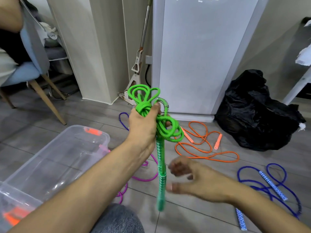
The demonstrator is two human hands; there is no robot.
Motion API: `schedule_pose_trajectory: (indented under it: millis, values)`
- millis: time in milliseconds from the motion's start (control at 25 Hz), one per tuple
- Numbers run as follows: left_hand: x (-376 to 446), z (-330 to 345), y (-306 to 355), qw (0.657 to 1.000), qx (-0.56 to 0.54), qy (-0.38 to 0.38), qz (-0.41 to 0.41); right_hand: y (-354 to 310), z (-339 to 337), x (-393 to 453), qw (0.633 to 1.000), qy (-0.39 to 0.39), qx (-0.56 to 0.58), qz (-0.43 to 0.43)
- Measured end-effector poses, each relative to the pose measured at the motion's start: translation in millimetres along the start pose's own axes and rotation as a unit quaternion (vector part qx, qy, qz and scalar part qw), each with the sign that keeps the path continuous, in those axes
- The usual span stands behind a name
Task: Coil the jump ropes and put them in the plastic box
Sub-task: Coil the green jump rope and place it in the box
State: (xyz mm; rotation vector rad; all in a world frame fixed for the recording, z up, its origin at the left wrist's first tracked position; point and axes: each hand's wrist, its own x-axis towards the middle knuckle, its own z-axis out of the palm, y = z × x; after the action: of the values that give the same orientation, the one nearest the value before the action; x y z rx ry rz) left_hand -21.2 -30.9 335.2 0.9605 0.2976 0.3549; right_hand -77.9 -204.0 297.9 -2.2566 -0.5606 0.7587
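Grey tiled floor bears clear plastic box, orange rope.

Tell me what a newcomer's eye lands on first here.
The green rope, bunched in loops, held up mid-frame in the left hand, its handles hanging down beside the open right hand. Next, the orange rope sprawled on the floor behind, and the clear box at lower left.
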Motion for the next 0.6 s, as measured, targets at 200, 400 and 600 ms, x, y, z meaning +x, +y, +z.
schedule_pose_trajectory:
  millis: [200, 400, 600]
  values:
    - [-15, 9, -2, 0.997, -0.015, -0.066, -0.025, -28, 2, 12, 0.954, 0.147, 0.199, -0.171]
    - [-26, 15, 2, 0.996, -0.025, -0.079, -0.03, -31, -7, 11, 0.909, 0.29, 0.214, -0.21]
    - [-15, 12, 9, 0.996, -0.066, -0.061, -0.013, 2, -3, 12, 0.958, 0.215, -0.079, -0.172]
